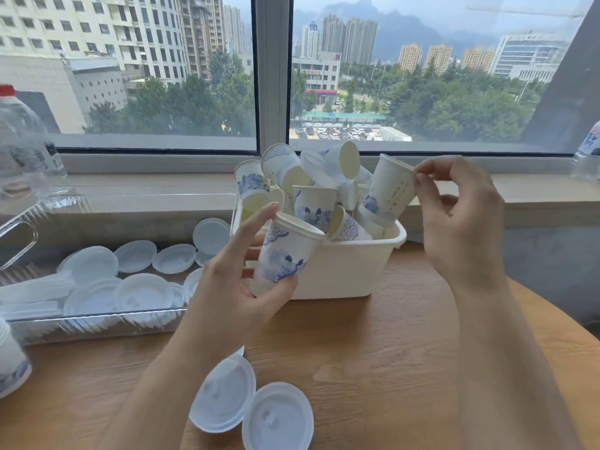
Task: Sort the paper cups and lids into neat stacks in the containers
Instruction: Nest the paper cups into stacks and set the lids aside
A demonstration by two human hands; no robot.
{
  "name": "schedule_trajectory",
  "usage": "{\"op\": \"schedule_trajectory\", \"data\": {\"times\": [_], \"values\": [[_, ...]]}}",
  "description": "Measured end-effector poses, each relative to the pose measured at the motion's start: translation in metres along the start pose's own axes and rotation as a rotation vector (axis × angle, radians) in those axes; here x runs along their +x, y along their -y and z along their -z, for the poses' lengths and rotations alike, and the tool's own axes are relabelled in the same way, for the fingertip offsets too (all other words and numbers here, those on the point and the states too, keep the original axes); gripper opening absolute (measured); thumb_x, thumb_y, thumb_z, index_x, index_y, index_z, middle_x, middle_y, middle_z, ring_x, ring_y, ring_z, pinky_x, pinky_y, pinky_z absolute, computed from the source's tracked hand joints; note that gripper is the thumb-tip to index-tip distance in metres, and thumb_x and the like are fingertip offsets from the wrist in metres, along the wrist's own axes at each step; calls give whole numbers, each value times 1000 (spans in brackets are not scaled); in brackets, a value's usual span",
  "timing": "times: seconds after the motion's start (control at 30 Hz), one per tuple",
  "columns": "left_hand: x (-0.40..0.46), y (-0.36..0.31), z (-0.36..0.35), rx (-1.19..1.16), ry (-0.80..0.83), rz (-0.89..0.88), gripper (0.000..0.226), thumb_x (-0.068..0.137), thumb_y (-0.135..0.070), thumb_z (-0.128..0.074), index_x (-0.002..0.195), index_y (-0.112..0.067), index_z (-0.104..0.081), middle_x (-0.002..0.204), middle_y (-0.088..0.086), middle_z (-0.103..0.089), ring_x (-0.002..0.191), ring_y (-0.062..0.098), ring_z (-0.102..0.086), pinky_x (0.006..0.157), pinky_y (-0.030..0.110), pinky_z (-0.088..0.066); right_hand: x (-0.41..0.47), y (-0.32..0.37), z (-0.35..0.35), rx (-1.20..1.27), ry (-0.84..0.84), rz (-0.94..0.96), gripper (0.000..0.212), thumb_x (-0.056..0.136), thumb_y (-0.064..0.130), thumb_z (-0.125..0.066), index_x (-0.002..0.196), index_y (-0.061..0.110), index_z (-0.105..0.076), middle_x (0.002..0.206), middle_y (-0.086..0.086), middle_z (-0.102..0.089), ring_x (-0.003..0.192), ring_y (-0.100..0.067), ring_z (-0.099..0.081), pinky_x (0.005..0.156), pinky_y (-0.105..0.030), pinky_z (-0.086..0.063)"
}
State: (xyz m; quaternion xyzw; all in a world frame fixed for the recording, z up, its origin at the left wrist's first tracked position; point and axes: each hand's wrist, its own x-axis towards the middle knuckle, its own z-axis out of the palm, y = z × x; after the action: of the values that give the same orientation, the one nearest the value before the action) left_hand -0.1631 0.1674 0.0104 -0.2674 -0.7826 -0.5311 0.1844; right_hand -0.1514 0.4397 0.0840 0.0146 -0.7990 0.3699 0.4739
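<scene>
My left hand (238, 280) grips a white paper cup with blue print (285, 254), tilted, in front of the white bin (350, 271). My right hand (461, 216) pinches the rim of a second paper cup (391, 190) above the bin's right side. The bin holds several jumbled cups (315, 199) lying at all angles. A clear container (97, 319) on the left holds several loose translucent lids (143, 295). Two lids (224, 394) (279, 417) lie on the wooden table near my left forearm.
A large water bottle with a red cap (22, 147) stands on the windowsill at left. Another bottle (589, 151) shows at the right edge. A stack of cups (11, 362) sits at the left edge. The round wooden table (373, 352) curves away at the right.
</scene>
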Motion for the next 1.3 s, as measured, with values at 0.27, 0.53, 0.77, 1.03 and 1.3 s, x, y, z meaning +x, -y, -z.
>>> {"op": "schedule_trajectory", "data": {"times": [0.27, 0.53, 0.77, 1.03, 1.3], "values": [[0, 0, 2, 14, 29, -34, 86, 83, -32, -81, 153, -58, -38, 130, -19, -67, 124, 13, -64, 91, 17, -53, -21, 43, -33, 455, 160, -82, 17, 103, 18, -66, 97, 34, -70, 103, 9, -72, 103, -5, -66, 83, -23, -53], [1, -5, 6, -20, -8, -42, 86, 83, -29, -82, 153, -54, -39, 122, -24, -67, 113, 7, -69, 84, 11, -53, -32, 45, -49, 447, 380, -92, 13, 100, 19, -71, 97, 31, -75, 103, 10, -75, 106, -13, -70, 86, -35, -58], [2, -1, 12, -12, -42, -26, 90, 81, -29, -82, 152, -59, -36, 122, -28, -65, 108, 5, -71, 79, 10, -53, -34, 38, -55, 491, 480, -103, 10, 98, 17, -74, 99, 26, -80, 102, 8, -78, 107, -13, -73, 95, -38, -59], [2, 6, 13, 92, -57, 11, 86, 79, -28, -90, 144, -59, -43, 113, -22, -66, 100, 9, -70, 73, 21, -60, -34, 25, -59, 202, 383, -32, 38, 103, 28, -66, 139, 37, -65, 98, 9, -61, 92, -8, -61, 83, -11, -47], [0, 11, 14, 121, 16, 40, 88, 79, -30, -85, 146, -66, -40, 110, -24, -68, 97, 10, -68, 76, 27, -60, -34, 9, -64, -74, 461, -32, 53, 109, 28, -55, 159, 40, -40, 107, 9, -53, 90, 7, -47, 86, -15, -37]]}}
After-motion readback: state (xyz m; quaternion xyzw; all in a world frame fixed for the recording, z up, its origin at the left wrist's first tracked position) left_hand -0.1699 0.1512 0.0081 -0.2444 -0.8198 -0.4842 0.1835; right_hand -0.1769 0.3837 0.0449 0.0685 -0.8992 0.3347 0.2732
